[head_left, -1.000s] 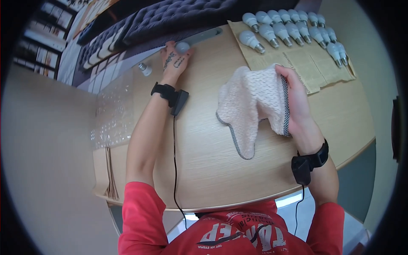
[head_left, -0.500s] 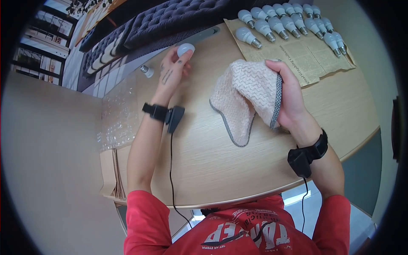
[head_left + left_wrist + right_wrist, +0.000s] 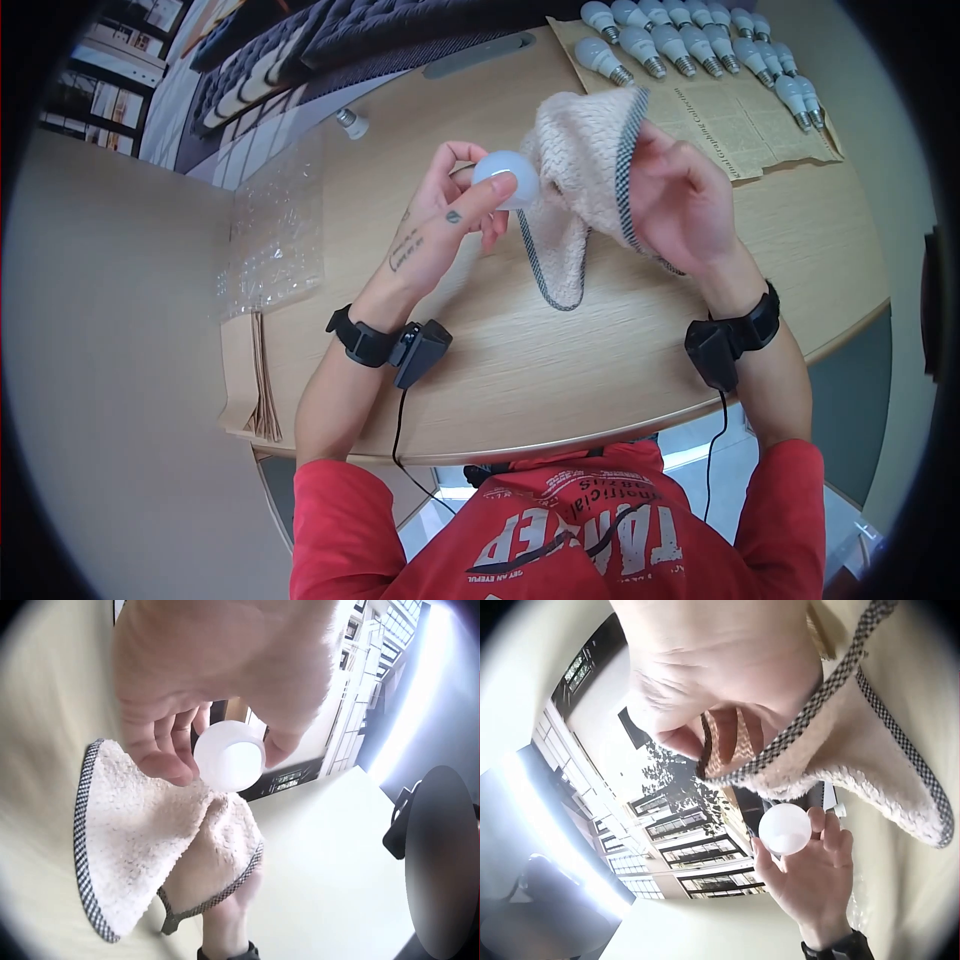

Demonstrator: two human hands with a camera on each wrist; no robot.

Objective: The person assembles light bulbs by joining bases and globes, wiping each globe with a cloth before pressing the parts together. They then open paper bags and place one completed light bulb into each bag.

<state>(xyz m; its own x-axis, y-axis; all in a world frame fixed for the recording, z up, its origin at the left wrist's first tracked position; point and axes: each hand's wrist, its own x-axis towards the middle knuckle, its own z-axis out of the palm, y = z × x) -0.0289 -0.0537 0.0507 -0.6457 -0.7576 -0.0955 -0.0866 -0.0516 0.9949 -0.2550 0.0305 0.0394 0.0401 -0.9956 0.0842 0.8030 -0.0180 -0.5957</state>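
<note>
Between the pinching fingers of the left hand sits a light bulb, whose smooth globe could slip to the table beneath if the check-edged cloth, gripped just alongside by the partly hidden fingers of the right hand, nudges it.

"Graphing Collection" on a flat tan newspaper-patterned paper sheet, "unofficial" in dark letters and "GET AN EYEFUL" in small white ones on a red fabric shirt, its large white letters broken by folds
</note>
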